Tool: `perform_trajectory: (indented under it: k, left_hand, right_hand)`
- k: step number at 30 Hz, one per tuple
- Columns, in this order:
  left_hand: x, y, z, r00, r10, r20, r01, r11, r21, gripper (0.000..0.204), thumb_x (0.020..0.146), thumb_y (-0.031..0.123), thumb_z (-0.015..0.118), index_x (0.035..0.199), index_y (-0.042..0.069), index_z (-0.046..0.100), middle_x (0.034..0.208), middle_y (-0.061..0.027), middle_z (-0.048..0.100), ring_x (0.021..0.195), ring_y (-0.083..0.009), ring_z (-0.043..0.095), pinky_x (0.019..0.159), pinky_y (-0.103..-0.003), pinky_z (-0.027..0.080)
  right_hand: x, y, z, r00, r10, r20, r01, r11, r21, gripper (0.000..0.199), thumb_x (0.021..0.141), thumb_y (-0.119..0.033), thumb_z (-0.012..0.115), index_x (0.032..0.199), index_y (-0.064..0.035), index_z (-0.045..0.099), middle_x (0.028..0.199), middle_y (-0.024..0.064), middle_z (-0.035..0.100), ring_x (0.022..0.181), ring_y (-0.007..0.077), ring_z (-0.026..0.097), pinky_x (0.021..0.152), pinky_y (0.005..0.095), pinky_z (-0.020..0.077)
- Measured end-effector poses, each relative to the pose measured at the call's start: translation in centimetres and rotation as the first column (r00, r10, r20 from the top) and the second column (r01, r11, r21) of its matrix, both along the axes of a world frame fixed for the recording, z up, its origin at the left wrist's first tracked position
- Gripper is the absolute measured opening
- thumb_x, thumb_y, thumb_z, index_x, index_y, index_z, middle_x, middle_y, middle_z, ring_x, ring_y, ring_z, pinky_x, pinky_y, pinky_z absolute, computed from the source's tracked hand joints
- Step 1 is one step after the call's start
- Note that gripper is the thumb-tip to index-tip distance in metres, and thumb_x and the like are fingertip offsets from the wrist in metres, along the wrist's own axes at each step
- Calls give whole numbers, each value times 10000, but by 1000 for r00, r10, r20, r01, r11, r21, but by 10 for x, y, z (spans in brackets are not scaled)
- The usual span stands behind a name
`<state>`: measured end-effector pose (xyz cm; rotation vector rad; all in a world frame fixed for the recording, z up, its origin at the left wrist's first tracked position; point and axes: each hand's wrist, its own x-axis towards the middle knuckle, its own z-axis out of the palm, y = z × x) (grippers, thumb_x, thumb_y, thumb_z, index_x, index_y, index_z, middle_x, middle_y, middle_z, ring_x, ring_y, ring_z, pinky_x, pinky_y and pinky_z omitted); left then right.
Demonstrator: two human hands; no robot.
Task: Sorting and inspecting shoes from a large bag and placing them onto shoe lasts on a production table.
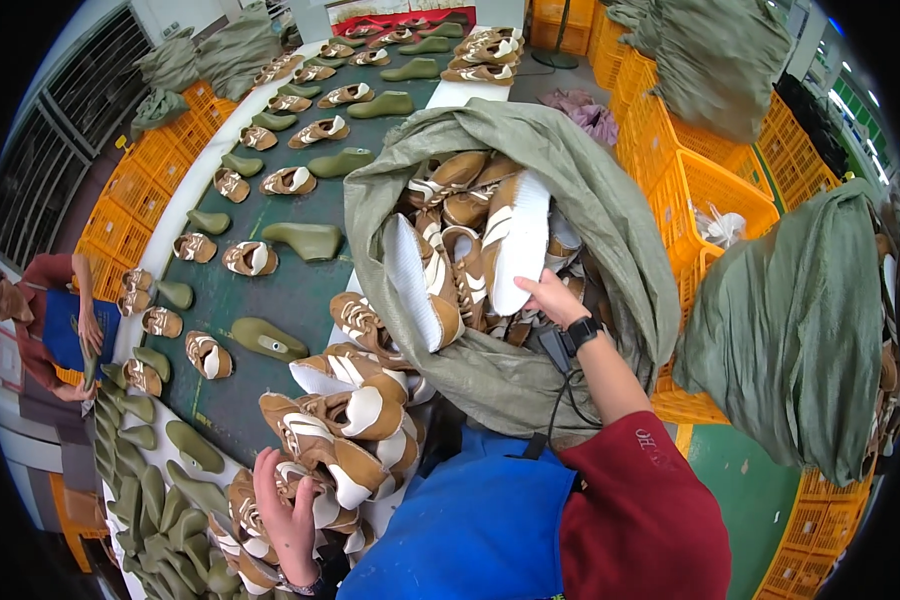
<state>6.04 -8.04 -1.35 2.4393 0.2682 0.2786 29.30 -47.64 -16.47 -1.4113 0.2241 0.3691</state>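
Right hand [553, 297] pinches a shoe upper [515, 240] inside the sack [610, 215]; left hand [288, 515], fingers spread, steadies the pile [345, 420] at the belt [270, 290] edge.

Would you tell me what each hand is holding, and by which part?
The right hand grips a shoe upper by its lower end. The left hand rests flat on piled uppers, gripping nothing.
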Motion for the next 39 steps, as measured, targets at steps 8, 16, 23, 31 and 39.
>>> perform_trajectory:
  k: [8, 16, 23, 31, 39]
  left_hand:
    - [7, -21, 20, 994, -94, 64, 93, 996, 19, 435, 710, 34, 613, 1122, -13, 481, 1203, -183, 471, 1126, -330, 444, 958, -377, 325]
    - [1, -28, 27, 985, -159, 61, 153, 983, 99, 392, 707, 5, 573, 1092, -14, 507, 1188, -166, 497, 1111, -297, 470, 956, -363, 333]
    - [-6, -24, 27, 989, -144, 40, 138, 981, 135, 402, 689, 28, 628, 1072, -12, 513, 1127, -173, 522, 1086, -345, 473, 930, -392, 358]
    - [9, -42, 28, 970, -241, 42, 235, 966, 107, 390, 691, 46, 633, 1061, -10, 525, 1098, -169, 539, 1079, -347, 481, 929, -400, 364]
    - [19, -48, 36, 960, -273, 66, 271, 962, 36, 411, 698, 57, 654, 1083, -10, 528, 1071, -170, 559, 1036, -360, 514, 875, -395, 417]
  right_hand:
    - [-29, 3, 14, 868, -83, 489, 221, 947, -232, 284, 833, -147, 576, 1026, 61, 553, 909, 82, 623, 810, 115, 561, 726, 253, 444]
    - [-14, -48, -20, 678, 407, 612, 387, 510, -768, 417, 698, 38, 573, 1083, -121, 589, 1197, 163, 510, 1128, 323, 463, 948, 365, 380]
    - [61, -87, -60, 876, -184, 446, 471, 529, -706, 450, 762, -252, 603, 1163, -64, 523, 1223, 201, 480, 1158, 340, 427, 939, 344, 360]
    - [88, -81, -83, 806, -501, -315, 475, 865, -162, 560, 745, -480, 612, 1162, -130, 485, 1126, 72, 529, 958, 198, 495, 845, 381, 366]
    - [-77, 43, 68, 926, -263, 271, 151, 916, 371, 596, 747, -78, 620, 1260, 39, 339, 1184, 105, 484, 1090, 155, 473, 924, 282, 368]
